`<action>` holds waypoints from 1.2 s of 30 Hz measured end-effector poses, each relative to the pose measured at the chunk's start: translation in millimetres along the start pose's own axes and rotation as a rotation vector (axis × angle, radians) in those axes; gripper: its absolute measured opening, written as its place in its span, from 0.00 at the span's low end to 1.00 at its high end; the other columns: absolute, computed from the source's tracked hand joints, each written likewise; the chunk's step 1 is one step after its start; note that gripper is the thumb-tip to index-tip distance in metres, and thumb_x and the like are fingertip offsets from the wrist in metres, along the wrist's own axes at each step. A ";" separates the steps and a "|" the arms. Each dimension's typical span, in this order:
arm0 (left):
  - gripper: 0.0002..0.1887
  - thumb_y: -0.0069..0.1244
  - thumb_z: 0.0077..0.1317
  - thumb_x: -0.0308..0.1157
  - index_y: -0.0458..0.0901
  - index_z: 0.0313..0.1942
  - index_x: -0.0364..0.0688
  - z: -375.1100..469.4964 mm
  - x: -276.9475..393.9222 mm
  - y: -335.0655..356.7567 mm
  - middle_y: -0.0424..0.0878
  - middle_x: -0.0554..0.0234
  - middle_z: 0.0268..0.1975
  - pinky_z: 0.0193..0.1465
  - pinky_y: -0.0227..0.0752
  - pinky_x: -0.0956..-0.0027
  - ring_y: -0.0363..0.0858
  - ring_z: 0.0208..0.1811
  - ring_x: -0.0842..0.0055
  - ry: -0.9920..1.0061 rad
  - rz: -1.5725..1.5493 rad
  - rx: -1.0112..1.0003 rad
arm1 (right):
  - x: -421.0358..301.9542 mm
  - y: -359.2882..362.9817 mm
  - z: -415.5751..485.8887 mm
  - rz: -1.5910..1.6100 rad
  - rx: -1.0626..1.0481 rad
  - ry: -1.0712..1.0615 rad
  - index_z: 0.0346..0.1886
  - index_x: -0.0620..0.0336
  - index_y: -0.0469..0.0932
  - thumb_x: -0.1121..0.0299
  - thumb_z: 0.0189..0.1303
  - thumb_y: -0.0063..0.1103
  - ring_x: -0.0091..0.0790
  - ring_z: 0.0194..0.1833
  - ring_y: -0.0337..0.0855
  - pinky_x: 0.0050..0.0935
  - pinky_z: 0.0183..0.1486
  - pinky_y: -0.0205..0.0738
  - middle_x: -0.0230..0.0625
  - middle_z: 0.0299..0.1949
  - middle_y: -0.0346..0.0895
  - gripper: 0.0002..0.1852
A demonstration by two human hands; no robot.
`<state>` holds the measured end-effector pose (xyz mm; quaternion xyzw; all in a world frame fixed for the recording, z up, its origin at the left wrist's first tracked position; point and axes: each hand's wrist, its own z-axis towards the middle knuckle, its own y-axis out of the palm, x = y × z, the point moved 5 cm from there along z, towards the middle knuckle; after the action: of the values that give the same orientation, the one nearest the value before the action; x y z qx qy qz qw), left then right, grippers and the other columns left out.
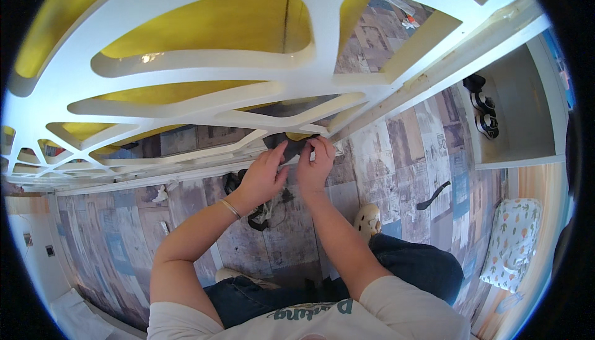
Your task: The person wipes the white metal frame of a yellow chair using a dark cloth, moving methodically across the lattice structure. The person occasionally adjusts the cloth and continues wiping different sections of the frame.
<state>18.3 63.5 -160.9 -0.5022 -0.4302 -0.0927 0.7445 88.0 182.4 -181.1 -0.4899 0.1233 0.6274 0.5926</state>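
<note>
A dark, thin flexible piece, its material unclear, is at the lower corner of a white cut-out partition panel. My right hand pinches its right end between thumb and fingertips. My left hand lies against its left side, thumb spread from the fingers; whether it grips the piece cannot be told. Both hands are close together, just under the panel's lowest bars. Yellow surface shows through the panel's openings. Beneath my left forearm, crumpled black and clear scraps lie on the floor.
A white base rail runs along the panel's foot. On the patterned plank floor lies a black strip. To the right are a white cubby holding black-and-white shoes and a cactus-print cushion. A white scrap lies left.
</note>
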 end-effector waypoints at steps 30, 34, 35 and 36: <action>0.22 0.51 0.58 0.24 0.66 0.53 0.35 -45.2 -49.2 -36.6 0.78 0.45 0.33 0.39 0.73 0.53 0.79 0.35 0.50 -0.261 0.058 0.268 | -49.8 63.6 -41.9 0.160 -0.475 -0.064 0.55 0.71 0.72 0.80 0.51 0.57 0.53 0.52 0.73 0.42 0.55 0.69 0.51 0.53 0.67 0.24; 0.15 0.48 0.60 0.27 0.71 0.48 0.34 -51.3 -53.1 -50.3 0.80 0.41 0.37 0.41 0.73 0.48 0.79 0.38 0.47 -0.172 0.286 0.193 | -53.1 71.3 -59.5 0.285 -0.500 0.195 0.45 0.67 0.72 0.78 0.52 0.56 0.58 0.46 0.73 0.45 0.50 0.69 0.53 0.43 0.71 0.15; 0.14 0.48 0.60 0.28 0.72 0.46 0.35 -52.7 -59.1 -55.8 0.80 0.41 0.37 0.41 0.73 0.48 0.79 0.39 0.47 -0.241 0.308 0.167 | -61.6 74.0 -64.0 0.291 -0.566 0.120 0.45 0.66 0.72 0.79 0.51 0.56 0.58 0.46 0.73 0.45 0.50 0.69 0.53 0.43 0.71 0.15; 0.12 0.47 0.60 0.28 0.73 0.44 0.35 -55.1 -65.1 -61.4 0.80 0.41 0.37 0.41 0.73 0.48 0.79 0.39 0.47 -0.315 0.320 0.126 | -70.4 75.2 -70.5 0.298 -0.623 0.058 0.44 0.66 0.72 0.79 0.51 0.56 0.58 0.46 0.73 0.45 0.50 0.69 0.52 0.43 0.71 0.15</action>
<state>-26.4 -30.6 -174.5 -0.5246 -0.4607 0.1331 0.7034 43.2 66.6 -194.1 -0.6414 0.0129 0.7005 0.3127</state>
